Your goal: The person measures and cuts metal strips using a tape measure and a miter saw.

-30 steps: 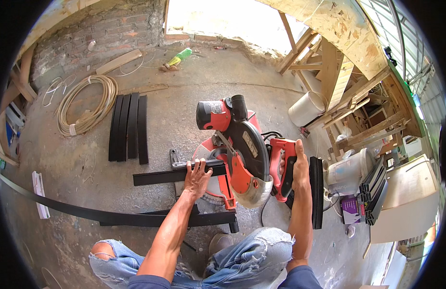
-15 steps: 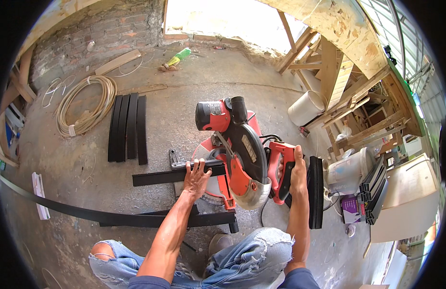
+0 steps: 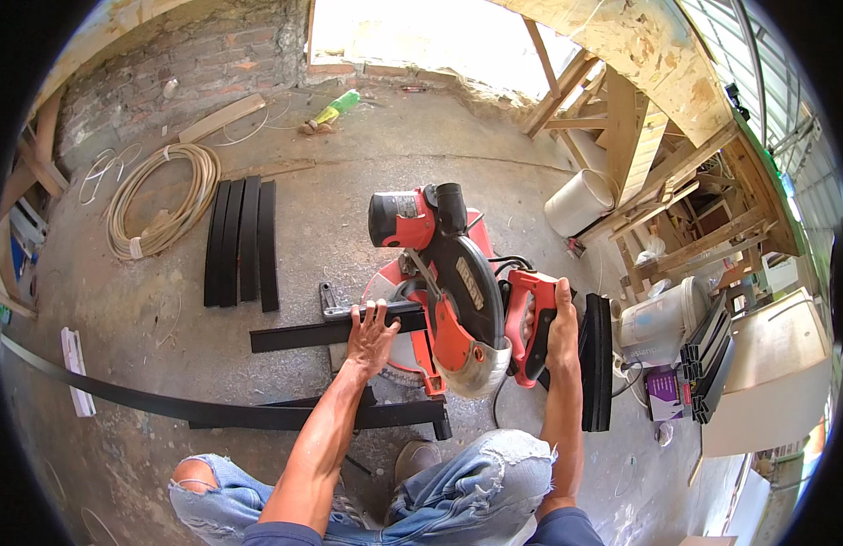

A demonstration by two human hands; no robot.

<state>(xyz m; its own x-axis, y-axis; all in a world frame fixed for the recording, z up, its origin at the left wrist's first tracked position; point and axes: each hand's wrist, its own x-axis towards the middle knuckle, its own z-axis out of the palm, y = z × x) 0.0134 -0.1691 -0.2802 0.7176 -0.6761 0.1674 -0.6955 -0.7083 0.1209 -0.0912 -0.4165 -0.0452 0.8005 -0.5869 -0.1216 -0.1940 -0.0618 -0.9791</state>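
Observation:
A red and black miter saw [image 3: 465,264] stands on the floor in front of my knees, with its silver blade guard facing me. My right hand [image 3: 562,332] is closed round the saw's red and black handle [image 3: 531,329], thumb along the top. At the left of the saw, a short black profile [image 3: 294,338] lies along the metal fence [image 3: 349,305]. My left hand [image 3: 372,338] holds this profile against the fence, fingers reaching over it. The profile's right end is at the saw's cutting slot, partly behind the blade guard.
A long black strip [image 3: 212,414] crosses the floor near my knees. Several cut black strips [image 3: 242,244] lie at the left, beside a coiled hose [image 3: 126,205]. More black profiles [image 3: 596,364] stand close by my right arm. White buckets [image 3: 581,202] and scrap wood are at the right.
The saw head and my right hand sit very slightly lower. My left hand and the profile have stayed in place.

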